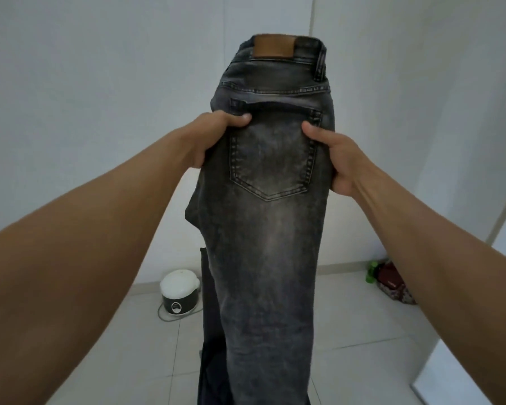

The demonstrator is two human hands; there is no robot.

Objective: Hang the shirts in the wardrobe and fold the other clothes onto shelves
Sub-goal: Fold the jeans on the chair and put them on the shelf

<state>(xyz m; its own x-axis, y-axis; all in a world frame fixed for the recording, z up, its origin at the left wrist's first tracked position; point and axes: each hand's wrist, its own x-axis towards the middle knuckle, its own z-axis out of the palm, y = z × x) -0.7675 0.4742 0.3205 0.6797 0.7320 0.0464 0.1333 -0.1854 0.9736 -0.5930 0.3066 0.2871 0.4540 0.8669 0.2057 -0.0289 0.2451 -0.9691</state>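
Observation:
A pair of faded dark grey jeans (269, 235) hangs in front of me, folded lengthwise, back pocket and brown leather waist patch facing me. My left hand (214, 138) grips the left edge at pocket height, thumb on the front. My right hand (333, 159) grips the right edge at the same height, thumb pressed on the pocket corner. The legs hang down out of the bottom of the frame. No wardrobe interior or shelves are visible.
A white and black rice cooker (180, 293) with its cord sits on the tiled floor by the wall, left of the jeans. A patterned bag (392, 282) with a green bottle (371, 273) lies at the right wall. A white panel edge (462, 372) stands lower right.

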